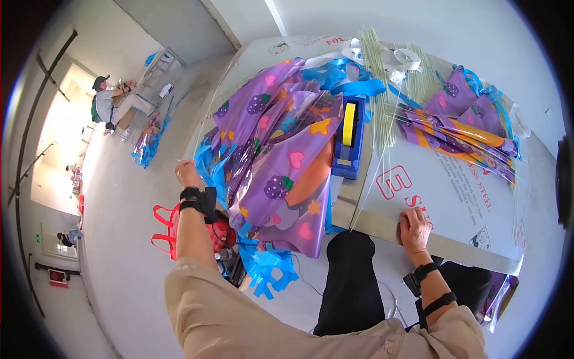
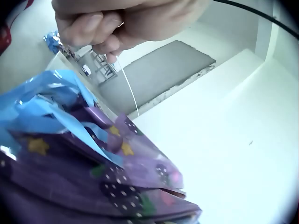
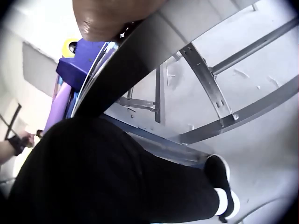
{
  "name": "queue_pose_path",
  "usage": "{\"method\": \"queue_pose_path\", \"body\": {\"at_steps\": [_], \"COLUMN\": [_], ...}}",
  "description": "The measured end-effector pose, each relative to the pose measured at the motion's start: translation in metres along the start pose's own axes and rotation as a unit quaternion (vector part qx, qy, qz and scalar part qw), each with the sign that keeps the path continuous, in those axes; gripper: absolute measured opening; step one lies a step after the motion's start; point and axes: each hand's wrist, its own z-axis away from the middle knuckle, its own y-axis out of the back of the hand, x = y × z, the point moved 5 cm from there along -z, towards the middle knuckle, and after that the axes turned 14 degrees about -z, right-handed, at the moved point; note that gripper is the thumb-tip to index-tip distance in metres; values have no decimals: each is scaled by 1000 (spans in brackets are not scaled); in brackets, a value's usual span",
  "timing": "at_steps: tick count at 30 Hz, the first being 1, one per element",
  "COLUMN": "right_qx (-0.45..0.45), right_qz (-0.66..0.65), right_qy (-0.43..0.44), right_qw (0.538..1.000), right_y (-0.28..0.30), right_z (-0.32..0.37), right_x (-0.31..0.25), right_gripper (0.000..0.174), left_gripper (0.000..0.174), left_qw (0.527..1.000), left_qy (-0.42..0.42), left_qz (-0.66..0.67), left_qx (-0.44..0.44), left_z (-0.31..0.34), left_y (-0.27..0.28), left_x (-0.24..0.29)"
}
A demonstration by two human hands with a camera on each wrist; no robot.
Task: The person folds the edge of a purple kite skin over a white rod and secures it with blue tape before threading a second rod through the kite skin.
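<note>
My left hand (image 1: 186, 173) is held out to the left of the table and pinches the end of a thin clear stick (image 2: 129, 88) between thumb and fingertips (image 2: 105, 46). Just below it lies a heap of purple foil balloons (image 1: 281, 161) printed with hearts, stars and grapes, tangled with blue ribbon (image 2: 56, 116). My right hand (image 1: 414, 227) rests with fingers flat on the near edge of the steel table (image 1: 454, 197); in the right wrist view only its thumb (image 3: 112, 18) shows over the table's edge (image 3: 154, 51).
A blue tape dispenser (image 1: 350, 140) with a yellow roll stands mid-table beside a bundle of clear sticks (image 1: 382, 90). More purple balloons (image 1: 466, 125) lie at the far right. A red bag (image 1: 170, 230) sits on the floor at my left. A person (image 1: 107, 105) sits far off.
</note>
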Motion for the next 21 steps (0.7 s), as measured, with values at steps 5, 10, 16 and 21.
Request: {"method": "queue_pose_path", "body": {"at_steps": [5, 10, 16, 21], "right_qx": [-18, -26, -37, -34], "right_qz": [35, 33, 45, 36], "right_qy": [-12, -23, -26, -21], "right_qw": [999, 999, 998, 999], "right_y": [-3, -2, -4, -5], "right_z": [-4, -6, -5, -3], "right_x": [4, -1, 0, 1], "right_gripper": [4, 4, 5, 4], "left_gripper": [5, 18, 59, 55], "left_qw": [998, 985, 973, 984], "left_qy": [56, -12, 162, 75], "left_qz": [-21, -152, 127, 48], "left_qx": [-7, -76, 109, 157], "left_z": [-14, -99, -53, -1], "left_y": [-14, -62, -20, -14], "left_x": [13, -20, 40, -7]}}
